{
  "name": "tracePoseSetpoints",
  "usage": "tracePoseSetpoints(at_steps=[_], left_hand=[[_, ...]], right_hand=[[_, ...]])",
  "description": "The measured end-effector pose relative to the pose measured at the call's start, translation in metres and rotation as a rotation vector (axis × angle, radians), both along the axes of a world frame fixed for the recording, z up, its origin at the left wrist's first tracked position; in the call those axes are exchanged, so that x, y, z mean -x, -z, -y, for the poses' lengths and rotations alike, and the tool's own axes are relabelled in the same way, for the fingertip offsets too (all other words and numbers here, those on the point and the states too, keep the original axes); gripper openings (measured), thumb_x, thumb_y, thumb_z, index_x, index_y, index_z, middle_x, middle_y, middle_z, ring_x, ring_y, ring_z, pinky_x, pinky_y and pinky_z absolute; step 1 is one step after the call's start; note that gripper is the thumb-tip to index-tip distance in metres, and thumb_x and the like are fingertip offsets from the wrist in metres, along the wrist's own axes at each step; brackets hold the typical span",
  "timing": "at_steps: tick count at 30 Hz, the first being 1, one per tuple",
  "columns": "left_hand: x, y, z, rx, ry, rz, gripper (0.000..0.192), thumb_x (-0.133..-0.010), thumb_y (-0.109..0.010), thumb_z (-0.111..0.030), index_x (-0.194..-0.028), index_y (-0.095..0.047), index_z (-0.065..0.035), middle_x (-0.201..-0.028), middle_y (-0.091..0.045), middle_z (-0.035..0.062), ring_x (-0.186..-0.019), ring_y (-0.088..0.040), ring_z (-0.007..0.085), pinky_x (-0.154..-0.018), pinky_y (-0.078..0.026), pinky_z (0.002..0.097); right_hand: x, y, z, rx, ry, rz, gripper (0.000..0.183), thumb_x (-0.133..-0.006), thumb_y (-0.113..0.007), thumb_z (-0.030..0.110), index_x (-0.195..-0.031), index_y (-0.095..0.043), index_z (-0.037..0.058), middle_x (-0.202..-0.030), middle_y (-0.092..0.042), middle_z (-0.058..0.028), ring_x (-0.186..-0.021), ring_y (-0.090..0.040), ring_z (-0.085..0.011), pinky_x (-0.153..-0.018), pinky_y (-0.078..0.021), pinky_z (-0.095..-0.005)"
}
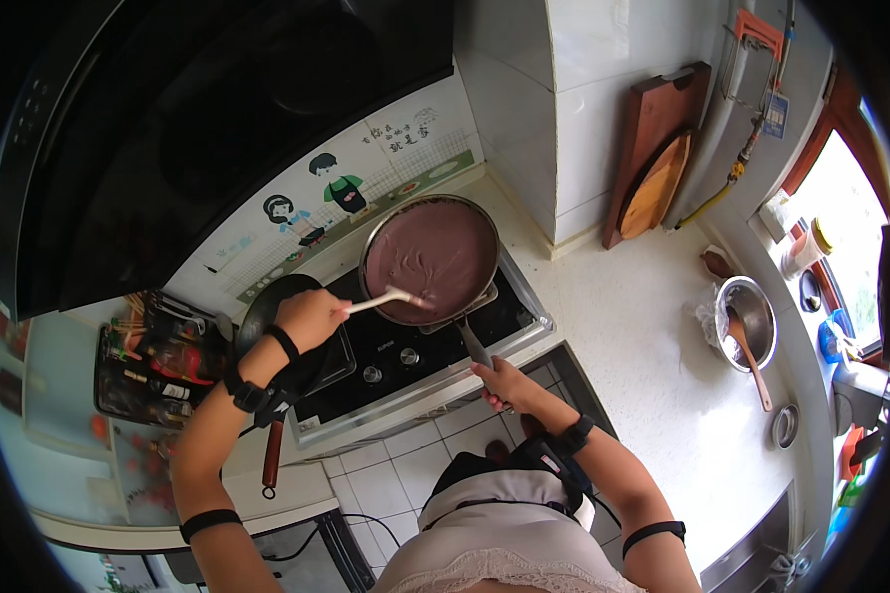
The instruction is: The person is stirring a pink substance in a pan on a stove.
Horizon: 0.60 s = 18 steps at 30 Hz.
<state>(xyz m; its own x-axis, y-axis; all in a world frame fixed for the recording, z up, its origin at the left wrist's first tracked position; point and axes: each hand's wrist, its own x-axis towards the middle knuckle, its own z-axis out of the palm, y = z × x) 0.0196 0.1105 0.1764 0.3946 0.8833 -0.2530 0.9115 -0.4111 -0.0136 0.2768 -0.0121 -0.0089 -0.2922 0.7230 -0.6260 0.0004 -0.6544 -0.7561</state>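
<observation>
My left hand (310, 317) grips the handle of a pale spatula (374, 302). The spatula's head dips into a thick purplish-brown paste (434, 248), which spreads across a wide frying pan (496, 236). Ridges and folds mark the paste's surface around the spatula. My right hand (506, 383) is closed around the dark pan handle (475, 342), which points toward me. Beneath the pan, the right part of a black glass gas hob (386, 385) is partly hidden.
A dark wok (282, 285) with a wooden handle (272, 458) sits on the left burner. Bottles (165, 387) crowd a rack farther left. Cutting boards (656, 148) lean at the right wall. A metal bowl (764, 319) holds a wooden spoon (742, 341). The range hood (230, 111) hangs overhead.
</observation>
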Motion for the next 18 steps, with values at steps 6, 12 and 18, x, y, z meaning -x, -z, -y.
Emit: tracePoseSetpoints(at_steps=[6, 12, 18], left_hand=[[0.002, 0.033, 0.004, 0.093, -0.016, 0.046, 0.020, -0.082, -0.058, -0.028, -0.097, -0.068, -0.0193, -0.083, -0.065, 0.0105, -0.077, -0.062, 0.0304, -0.067, -0.049, 0.0409], [-0.031, 0.080, -0.018, 0.061, 0.029, 0.178, 0.023, -0.084, -0.057, -0.024, -0.103, -0.065, -0.0143, -0.084, -0.063, 0.0158, -0.079, -0.061, 0.0327, -0.067, -0.048, 0.0388], [-0.071, 0.099, -0.056, -0.034, -0.108, 0.249, 0.024, -0.084, -0.056, -0.026, -0.102, -0.066, -0.0136, -0.090, -0.063, 0.0158, -0.083, -0.060, 0.0344, -0.069, -0.047, 0.0417]], right_hand=[[0.001, 0.003, 0.000, -0.004, 0.012, -0.003, 0.036, -0.091, -0.046, 0.038, -0.102, -0.046, 0.0034, -0.060, -0.045, -0.0023, -0.040, -0.041, -0.0078, -0.033, -0.0333, -0.0218], [0.001, 0.006, 0.002, -0.009, 0.015, -0.014, 0.038, -0.091, -0.047, 0.038, -0.101, -0.046, 0.0020, -0.060, -0.045, -0.0024, -0.040, -0.041, -0.0080, -0.033, -0.0342, -0.0219], [0.002, 0.009, 0.001, -0.006, 0.027, -0.004, 0.039, -0.090, -0.048, 0.038, -0.103, -0.044, 0.0015, -0.060, -0.046, -0.0028, -0.040, -0.042, -0.0086, -0.033, -0.0343, -0.0225]])
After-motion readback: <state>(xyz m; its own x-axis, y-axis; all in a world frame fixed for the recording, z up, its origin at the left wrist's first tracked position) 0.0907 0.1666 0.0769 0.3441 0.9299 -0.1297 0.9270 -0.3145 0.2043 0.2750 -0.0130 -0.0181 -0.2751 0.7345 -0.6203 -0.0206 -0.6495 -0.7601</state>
